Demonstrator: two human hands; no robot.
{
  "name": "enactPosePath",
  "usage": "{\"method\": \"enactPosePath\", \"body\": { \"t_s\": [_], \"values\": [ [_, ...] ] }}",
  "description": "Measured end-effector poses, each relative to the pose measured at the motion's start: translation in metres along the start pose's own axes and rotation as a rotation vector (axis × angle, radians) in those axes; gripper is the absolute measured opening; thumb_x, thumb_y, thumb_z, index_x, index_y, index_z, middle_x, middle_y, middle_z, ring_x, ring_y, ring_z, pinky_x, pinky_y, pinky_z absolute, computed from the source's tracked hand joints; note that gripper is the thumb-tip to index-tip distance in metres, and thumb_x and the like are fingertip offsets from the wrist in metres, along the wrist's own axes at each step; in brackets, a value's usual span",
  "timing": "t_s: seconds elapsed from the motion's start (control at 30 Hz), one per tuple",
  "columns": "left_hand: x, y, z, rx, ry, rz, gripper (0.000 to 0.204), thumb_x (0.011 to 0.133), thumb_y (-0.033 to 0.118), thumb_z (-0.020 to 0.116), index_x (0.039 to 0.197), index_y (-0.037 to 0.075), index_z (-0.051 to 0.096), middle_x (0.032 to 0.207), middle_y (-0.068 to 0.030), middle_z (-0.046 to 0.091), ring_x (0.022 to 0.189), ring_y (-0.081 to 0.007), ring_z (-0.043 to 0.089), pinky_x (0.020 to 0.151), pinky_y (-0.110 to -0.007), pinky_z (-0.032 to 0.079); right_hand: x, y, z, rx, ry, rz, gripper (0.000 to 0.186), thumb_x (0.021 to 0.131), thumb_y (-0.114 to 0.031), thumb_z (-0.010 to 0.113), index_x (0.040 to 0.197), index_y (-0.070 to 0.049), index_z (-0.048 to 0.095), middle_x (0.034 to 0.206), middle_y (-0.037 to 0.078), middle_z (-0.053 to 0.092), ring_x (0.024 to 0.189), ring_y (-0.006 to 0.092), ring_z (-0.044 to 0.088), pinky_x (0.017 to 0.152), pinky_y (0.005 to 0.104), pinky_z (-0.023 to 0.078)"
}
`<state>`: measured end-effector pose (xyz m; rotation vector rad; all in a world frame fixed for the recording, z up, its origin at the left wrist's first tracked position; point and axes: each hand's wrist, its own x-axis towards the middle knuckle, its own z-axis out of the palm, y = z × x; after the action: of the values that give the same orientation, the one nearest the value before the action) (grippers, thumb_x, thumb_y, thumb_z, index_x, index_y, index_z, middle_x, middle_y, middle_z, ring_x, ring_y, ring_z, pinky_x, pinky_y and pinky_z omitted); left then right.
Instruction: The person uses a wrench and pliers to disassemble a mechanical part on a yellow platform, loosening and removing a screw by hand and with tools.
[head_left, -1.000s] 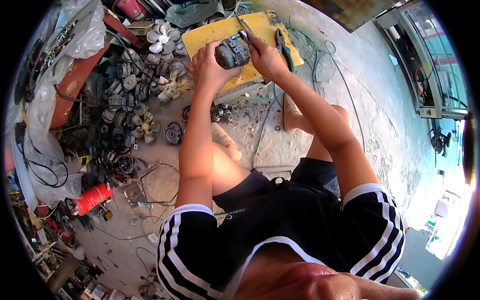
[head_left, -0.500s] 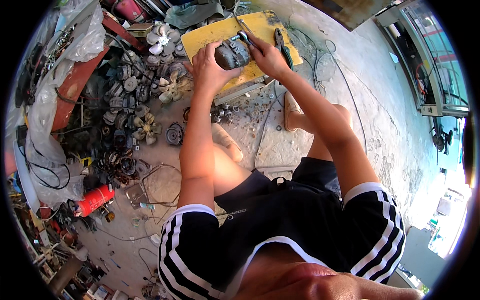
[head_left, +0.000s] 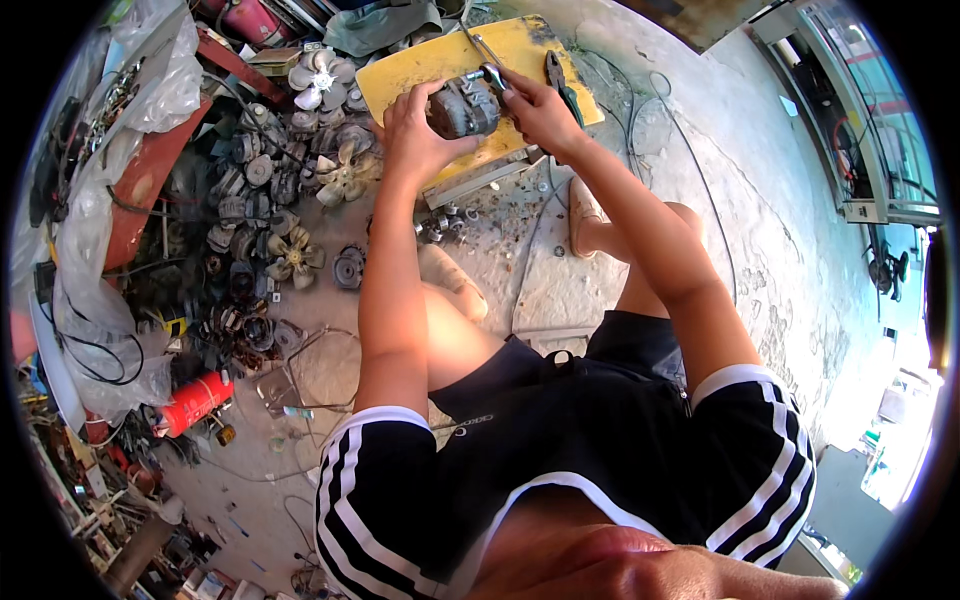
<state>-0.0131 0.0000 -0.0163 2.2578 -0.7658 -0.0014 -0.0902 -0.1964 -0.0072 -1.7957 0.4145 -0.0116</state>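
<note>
Plainly, motor [head_left: 464, 110] in left fingers [head_left: 404, 108]

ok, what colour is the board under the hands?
The board is yellow, darkly stained; head view.

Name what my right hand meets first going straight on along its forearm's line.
Probably the slim metal rod on the yellow board, just past the ratchet-like tool the right hand grips; depth is unclear.

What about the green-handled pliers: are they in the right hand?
No, the green-handled pliers lie on the yellow board, beside the right hand, which grips a ratchet wrench.
</note>
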Motion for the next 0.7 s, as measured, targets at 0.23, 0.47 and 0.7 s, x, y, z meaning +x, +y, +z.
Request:
{"method": "enactPosePath", "body": {
  "t_s": [0.23,0.47,0.7],
  "values": [
    [0.002,0.010,0.013,0.009,0.007,-0.031,0.100,0.054,0.041,0.085,0.141,0.024,0.039,0.136,-0.0089,0.051,0.131,-0.0350,0.042,0.110,-0.070,0.015,0.004,0.032,0.019,-0.168,0.318,-0.383,0.044,0.096,-0.013,0.052,0.140,-0.013,0.049,0.131,0.027,0.055,0.120,0.0429,0.053,0.100,0.0414,0.045],
    [-0.006,0.010,0.005,0.107,0.003,0.006,0.099,0.054,0.041,0.086,0.141,0.024,0.042,0.138,-0.0093,0.051,0.134,-0.0320,0.040,0.110,-0.071,0.012,-0.020,0.008,0.021,-0.278,0.321,-0.528,0.044,0.095,-0.007,0.053,0.138,-0.009,0.050,0.127,0.025,0.058,0.118,0.0432,0.055,0.098,0.0438,0.046],
    [-0.013,0.009,0.003,0.052,0.086,0.106,0.095,0.052,0.040,0.087,0.136,0.023,0.049,0.131,-0.0040,0.057,0.129,-0.0283,0.046,0.109,-0.070,0.013,-0.022,0.020,0.029,-0.382,0.425,-0.691,0.049,0.093,-0.005,0.055,0.141,-0.009,0.047,0.127,0.024,0.058,0.122,0.0435,0.052,0.098,0.0442,0.047]
  ]
}}
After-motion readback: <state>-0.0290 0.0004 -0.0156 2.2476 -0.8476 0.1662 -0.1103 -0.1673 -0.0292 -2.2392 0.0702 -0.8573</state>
